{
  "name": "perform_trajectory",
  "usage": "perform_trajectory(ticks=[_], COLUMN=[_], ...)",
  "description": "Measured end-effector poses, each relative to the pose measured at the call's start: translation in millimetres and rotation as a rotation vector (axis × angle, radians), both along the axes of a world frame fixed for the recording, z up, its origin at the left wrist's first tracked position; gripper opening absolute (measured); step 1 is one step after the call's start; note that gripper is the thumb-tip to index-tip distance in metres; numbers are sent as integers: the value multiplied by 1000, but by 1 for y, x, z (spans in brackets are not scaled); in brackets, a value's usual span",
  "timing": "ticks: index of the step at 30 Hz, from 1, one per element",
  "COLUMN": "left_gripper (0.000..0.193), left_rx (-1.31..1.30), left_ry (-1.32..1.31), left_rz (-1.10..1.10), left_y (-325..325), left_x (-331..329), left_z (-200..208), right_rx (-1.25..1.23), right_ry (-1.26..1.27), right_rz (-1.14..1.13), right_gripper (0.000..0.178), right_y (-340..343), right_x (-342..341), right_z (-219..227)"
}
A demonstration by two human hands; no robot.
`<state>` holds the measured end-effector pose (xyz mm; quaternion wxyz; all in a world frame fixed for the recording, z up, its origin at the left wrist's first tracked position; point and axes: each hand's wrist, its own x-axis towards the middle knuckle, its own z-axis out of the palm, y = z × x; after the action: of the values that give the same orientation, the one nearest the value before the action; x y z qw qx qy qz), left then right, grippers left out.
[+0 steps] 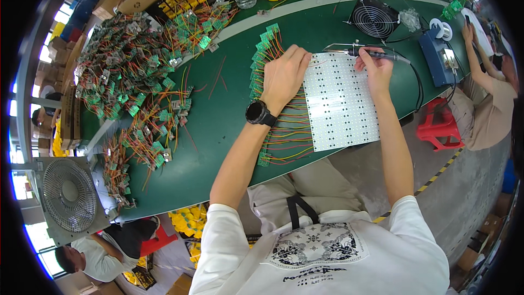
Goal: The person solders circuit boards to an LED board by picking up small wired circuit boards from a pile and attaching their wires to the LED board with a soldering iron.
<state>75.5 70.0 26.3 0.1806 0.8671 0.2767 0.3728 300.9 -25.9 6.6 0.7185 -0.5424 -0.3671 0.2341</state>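
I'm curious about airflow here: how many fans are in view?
2: a black fan on the far side of the green table, and a grey fan at the picture's left. Others may be hidden.

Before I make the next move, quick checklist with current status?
1. Soldering iron held by its handle in the right hand: ok.
2. Left hand well clear of the iron's tip: not ok, its fingertips look close to it.
3. White LED panel lying flat on the green table: ok.
4. Red and yellow wires spread along the panel's left side: ok.
5. Black cable clear of the panel: ok, loops off to its right.
6. Solder joint at the tip: cannot tell, too small.
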Motion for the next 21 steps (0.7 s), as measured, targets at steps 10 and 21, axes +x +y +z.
perform_trajectory(ticks=[10, 21], left_gripper=[25, 11], left_rx=[22, 100], left_ry=[58, 86], left_rz=[-113, -62], left_y=[-1, 2], left_x=[2, -1], left_z=[0, -10], right_rx=[-108, -116], right_ry=[259, 67], right_rz=[256, 249], right_gripper=[22, 19], right_y=[0, -4], right_x=[28, 20], right_z=[-5, -7])
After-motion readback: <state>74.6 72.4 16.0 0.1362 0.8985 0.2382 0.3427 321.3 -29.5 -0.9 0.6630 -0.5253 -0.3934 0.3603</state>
